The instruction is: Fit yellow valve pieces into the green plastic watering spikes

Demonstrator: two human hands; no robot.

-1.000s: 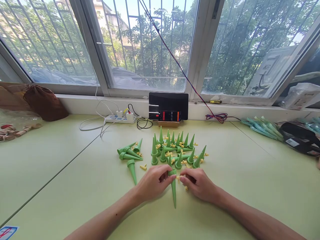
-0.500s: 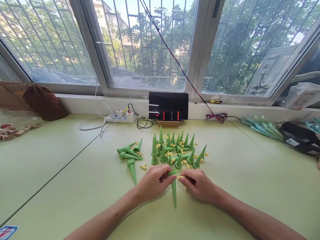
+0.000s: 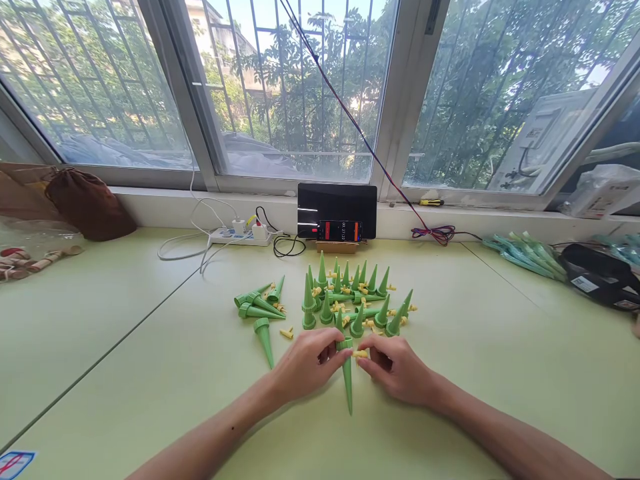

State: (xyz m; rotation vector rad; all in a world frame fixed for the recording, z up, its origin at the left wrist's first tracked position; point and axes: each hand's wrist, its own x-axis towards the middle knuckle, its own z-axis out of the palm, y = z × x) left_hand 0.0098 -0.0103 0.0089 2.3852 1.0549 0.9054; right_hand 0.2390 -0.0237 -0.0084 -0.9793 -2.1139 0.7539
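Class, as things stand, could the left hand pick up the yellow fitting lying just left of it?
Probably yes: nothing stands between the left hand and that yellow fitting, though that hand holds a green cone and might need freeing first.

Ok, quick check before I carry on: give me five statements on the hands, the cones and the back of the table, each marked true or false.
1. The left hand holds a green cone, narrow tip toward the bottom of the picture. True.
2. The right hand holds a second cone. False: the right hand has a small yellow fitting at its fingertips.
3. Every cone on the table stands upright. False: several lying cones are grouped on the left.
4. A phone is propped in front of a dark screen. True.
5. The power strip is right of that screen. False: the power strip is left of it.
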